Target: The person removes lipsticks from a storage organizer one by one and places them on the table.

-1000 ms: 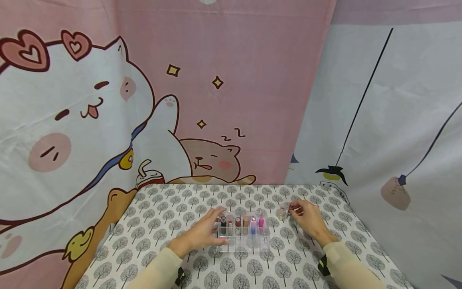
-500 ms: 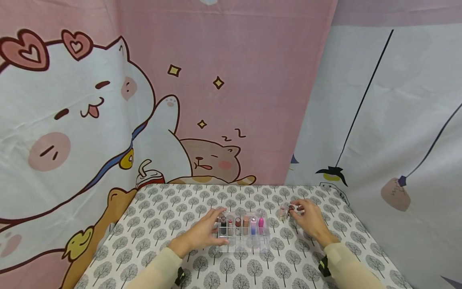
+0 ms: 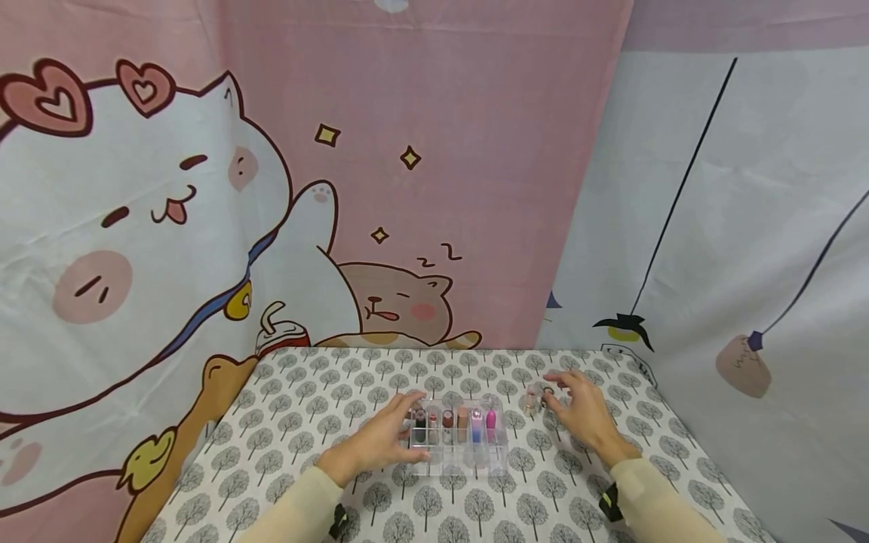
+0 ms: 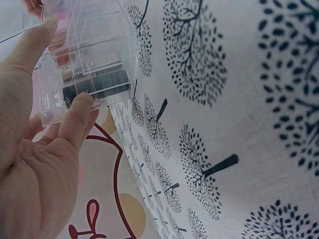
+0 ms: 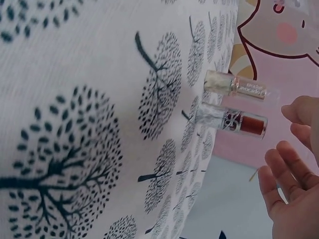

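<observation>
A clear lipstick organizer (image 3: 458, 461) stands mid-table, its back row filled with several lipsticks in black, red, brown, purple-blue and magenta. My left hand (image 3: 380, 437) holds its left end, thumb at the front and fingers at the back corner. In the left wrist view a fingertip lies by the black lipstick (image 4: 77, 92). To the right, two small lip gloss tubes stand upright side by side: one with a dark red top (image 5: 251, 124), one pale (image 5: 238, 85). My right hand (image 3: 584, 411) is beside the dark red one, thumb and fingers spread, holding nothing.
A white cloth with grey trees (image 3: 380, 494) covers the table. Behind it hangs a pink cartoon curtain (image 3: 502, 226), and a pale curtain (image 3: 781, 256) hangs along the right side. The organizer's front row shows bare compartments.
The fingers of my right hand have come off the dark red tube and spread apart, leaving it standing beside the pale one. My left hand and the organizer have stayed put.
</observation>
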The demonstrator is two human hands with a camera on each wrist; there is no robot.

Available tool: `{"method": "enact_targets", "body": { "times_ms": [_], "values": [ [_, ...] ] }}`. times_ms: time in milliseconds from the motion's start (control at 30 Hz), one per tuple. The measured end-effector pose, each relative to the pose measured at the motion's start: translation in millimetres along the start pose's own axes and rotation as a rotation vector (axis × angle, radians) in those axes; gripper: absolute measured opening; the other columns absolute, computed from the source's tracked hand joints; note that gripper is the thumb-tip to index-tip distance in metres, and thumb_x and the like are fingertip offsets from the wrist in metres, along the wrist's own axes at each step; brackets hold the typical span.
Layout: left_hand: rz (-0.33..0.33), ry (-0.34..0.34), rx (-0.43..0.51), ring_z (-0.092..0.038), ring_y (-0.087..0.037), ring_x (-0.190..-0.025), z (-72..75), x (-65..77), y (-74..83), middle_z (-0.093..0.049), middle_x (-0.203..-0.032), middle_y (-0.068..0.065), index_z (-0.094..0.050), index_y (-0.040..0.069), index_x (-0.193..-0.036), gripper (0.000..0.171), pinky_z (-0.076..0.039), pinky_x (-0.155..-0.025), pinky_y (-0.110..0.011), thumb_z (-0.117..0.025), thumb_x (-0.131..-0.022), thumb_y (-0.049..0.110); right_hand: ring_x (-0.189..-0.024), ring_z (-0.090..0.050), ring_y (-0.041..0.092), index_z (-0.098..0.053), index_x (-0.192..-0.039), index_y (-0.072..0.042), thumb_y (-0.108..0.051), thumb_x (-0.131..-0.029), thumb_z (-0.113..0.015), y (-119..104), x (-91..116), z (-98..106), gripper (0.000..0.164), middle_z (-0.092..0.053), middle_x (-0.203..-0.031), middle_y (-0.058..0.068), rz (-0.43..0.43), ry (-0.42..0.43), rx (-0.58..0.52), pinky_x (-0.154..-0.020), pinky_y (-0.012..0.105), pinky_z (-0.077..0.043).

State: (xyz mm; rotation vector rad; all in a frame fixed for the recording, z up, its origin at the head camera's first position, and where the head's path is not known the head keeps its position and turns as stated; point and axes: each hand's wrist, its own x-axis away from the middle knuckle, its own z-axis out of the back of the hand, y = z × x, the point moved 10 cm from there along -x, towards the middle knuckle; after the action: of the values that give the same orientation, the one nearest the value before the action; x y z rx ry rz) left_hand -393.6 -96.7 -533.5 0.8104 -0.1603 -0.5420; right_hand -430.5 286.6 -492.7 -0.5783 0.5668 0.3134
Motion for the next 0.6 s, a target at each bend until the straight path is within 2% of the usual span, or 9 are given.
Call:
{"method": "enact_targets", "body": {
  "times_ms": [200, 333, 433, 600],
  "values": [
    [0.005, -0.003, 0.010, -0.076, -0.050, -0.138, -0.7, 1.1, 0.3, -0.043, -0.179, -0.024, -0.027, 0.030, -0.185, 0.120, -0.073, -0.110, -0.044, -0.101, -0.092, 0.042, -0.111, -0.079, 0.040, -0.083, -0.130, -0.005, 0.000, -0.093, -0.093, -18.6, 0.1, 5.3, 0.038, -0.080, -0.129, 0.020, 0.061, 0.056, 0.006, -0.091, 0.063, -0.072],
    [0.000, -0.002, 0.000, -0.077, -0.048, -0.137, -1.7, 1.0, -0.1, -0.045, -0.176, -0.023, -0.027, 0.028, -0.185, 0.119, -0.072, -0.111, -0.042, -0.100, -0.093, 0.043, -0.110, -0.080, 0.037, -0.084, -0.129, -0.007, 0.000, -0.092, -0.095, -29.1, 0.0, 5.0, 0.040, -0.081, -0.127, 0.017, 0.094, 0.070, 0.022, -0.090, 0.061, -0.072],
    [-0.002, -0.003, -0.010, -0.077, -0.048, -0.137, -1.7, 0.7, -0.9, -0.046, -0.176, -0.022, -0.027, 0.028, -0.185, 0.118, -0.072, -0.111, -0.040, -0.100, -0.094, 0.043, -0.109, -0.080, 0.035, -0.084, -0.129, -0.007, -0.002, -0.092, -0.097, -37.4, -0.3, 5.5, 0.039, -0.081, -0.126, 0.015, 0.124, 0.080, 0.021, -0.087, 0.055, -0.073],
    [-0.001, 0.000, -0.017, -0.077, -0.048, -0.138, -1.3, 0.0, -2.0, -0.046, -0.175, -0.021, -0.026, 0.030, -0.185, 0.117, -0.072, -0.111, -0.043, -0.099, -0.095, 0.043, -0.100, -0.078, 0.029, -0.084, -0.130, -0.008, -0.002, -0.094, -0.095, -50.0, -2.4, 7.2, 0.038, -0.079, -0.126, 0.015, 0.144, 0.060, -0.014, -0.069, 0.029, -0.066]
  ]
}}
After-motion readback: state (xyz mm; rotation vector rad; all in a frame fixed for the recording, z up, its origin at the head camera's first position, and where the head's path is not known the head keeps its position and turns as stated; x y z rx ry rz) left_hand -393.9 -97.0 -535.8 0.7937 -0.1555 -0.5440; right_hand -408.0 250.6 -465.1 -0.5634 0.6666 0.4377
